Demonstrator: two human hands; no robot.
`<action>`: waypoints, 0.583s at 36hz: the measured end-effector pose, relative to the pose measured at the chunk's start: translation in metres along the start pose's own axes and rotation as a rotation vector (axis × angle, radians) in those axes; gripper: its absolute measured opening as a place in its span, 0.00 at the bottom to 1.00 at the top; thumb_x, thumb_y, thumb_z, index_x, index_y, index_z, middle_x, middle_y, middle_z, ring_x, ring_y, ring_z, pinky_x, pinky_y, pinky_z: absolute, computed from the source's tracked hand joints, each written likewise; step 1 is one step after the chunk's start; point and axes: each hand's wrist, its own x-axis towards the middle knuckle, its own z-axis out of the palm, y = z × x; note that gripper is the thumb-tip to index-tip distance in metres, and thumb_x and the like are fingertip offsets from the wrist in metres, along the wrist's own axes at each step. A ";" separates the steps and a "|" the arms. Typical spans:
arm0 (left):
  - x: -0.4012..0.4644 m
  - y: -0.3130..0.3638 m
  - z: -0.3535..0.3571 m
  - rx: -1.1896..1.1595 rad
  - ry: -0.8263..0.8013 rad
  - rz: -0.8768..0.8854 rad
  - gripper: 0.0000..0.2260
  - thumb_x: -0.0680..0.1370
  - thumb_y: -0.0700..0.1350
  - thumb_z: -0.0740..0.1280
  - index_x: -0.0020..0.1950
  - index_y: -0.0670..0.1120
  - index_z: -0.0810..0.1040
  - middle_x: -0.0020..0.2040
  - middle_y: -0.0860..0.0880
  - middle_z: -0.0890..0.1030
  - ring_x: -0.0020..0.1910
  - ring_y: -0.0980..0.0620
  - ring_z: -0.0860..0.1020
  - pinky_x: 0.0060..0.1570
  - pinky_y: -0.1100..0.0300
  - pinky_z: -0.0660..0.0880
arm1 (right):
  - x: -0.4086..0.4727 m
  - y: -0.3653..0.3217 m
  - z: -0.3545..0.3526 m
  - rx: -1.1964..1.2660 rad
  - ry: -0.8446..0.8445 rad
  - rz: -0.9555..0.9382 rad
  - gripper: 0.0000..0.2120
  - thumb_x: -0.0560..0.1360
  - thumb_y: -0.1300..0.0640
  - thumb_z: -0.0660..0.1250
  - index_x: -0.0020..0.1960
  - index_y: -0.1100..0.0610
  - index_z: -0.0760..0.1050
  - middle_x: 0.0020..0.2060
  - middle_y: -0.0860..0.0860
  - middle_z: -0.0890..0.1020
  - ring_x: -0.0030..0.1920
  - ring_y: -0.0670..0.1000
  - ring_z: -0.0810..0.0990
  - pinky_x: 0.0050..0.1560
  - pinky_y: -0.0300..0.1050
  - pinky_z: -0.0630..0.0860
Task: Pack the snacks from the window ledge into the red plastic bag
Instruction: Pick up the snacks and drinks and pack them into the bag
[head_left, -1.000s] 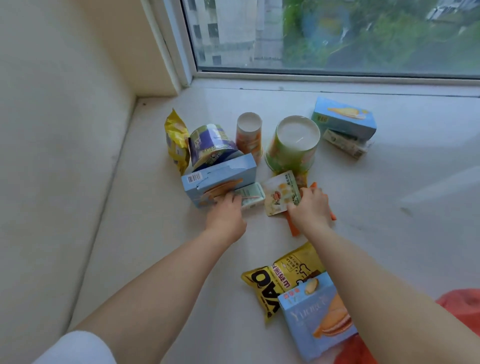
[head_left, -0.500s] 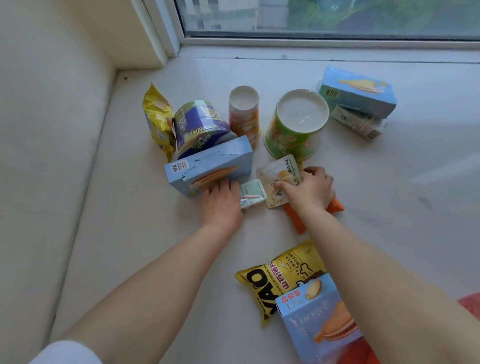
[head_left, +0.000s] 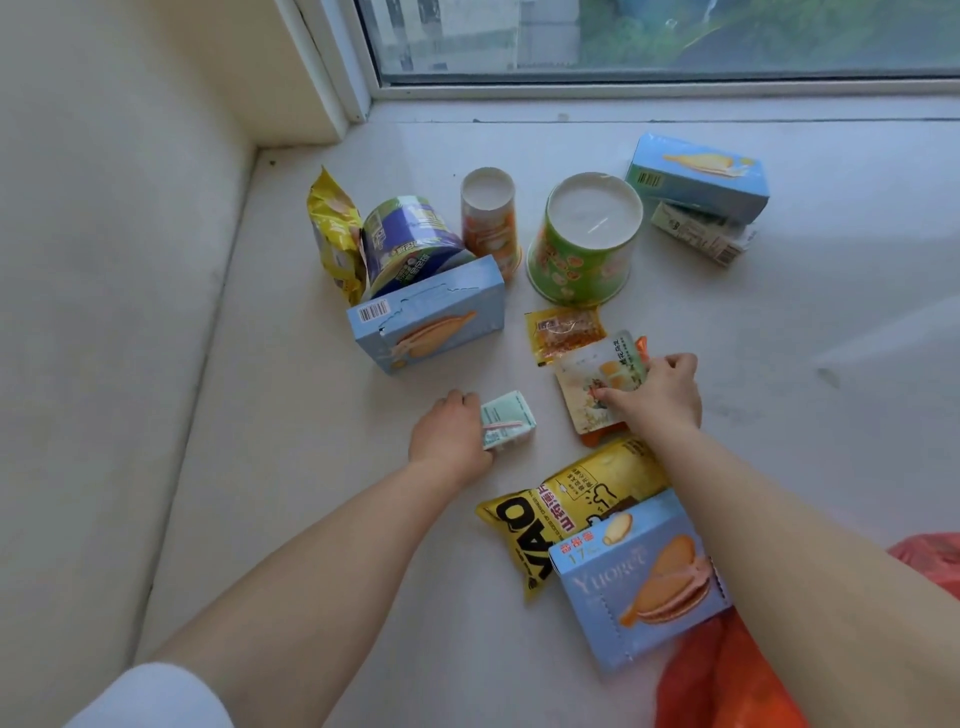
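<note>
Early stage: left hand (head_left: 449, 439) grips mint pack (head_left: 506, 420), right hand (head_left: 662, 392) pinches pouch (head_left: 597, 387); red bag (head_left: 727, 675) shows nothing inside (mostly hidden), rest on ledge (head_left: 311, 467).

— What is the person wearing?
— A white sleeve (head_left: 150, 696) shows at the upper left arm, low in the corner, soft and plain. Both forearms are bare from there to the wrists.
— Anything on the left hand (head_left: 449, 441) or right hand (head_left: 662, 397)?
— No rings, watch or gloves visible.

Red plastic bag (head_left: 727, 680) cut off at bottom-right edge, orange packet (head_left: 602, 435) mostly hidden.
</note>
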 end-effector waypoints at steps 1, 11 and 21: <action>-0.001 0.000 -0.001 -0.022 -0.009 -0.004 0.24 0.73 0.53 0.69 0.63 0.45 0.68 0.60 0.45 0.71 0.59 0.46 0.72 0.52 0.54 0.71 | 0.000 -0.001 0.001 0.021 0.024 0.011 0.37 0.64 0.45 0.76 0.65 0.60 0.66 0.62 0.56 0.64 0.60 0.59 0.72 0.59 0.51 0.71; 0.023 0.027 -0.023 -0.320 0.057 -0.036 0.23 0.72 0.58 0.69 0.60 0.45 0.71 0.55 0.46 0.74 0.52 0.47 0.74 0.45 0.55 0.73 | 0.012 -0.002 0.001 0.156 -0.091 0.195 0.21 0.64 0.44 0.77 0.45 0.58 0.75 0.45 0.55 0.80 0.50 0.57 0.79 0.43 0.46 0.74; 0.075 0.075 -0.043 -0.052 0.089 0.163 0.37 0.69 0.64 0.68 0.71 0.45 0.68 0.73 0.47 0.60 0.72 0.47 0.59 0.68 0.51 0.62 | 0.034 0.040 -0.024 0.131 -0.031 0.326 0.37 0.60 0.39 0.77 0.59 0.61 0.75 0.57 0.58 0.75 0.59 0.61 0.74 0.59 0.56 0.74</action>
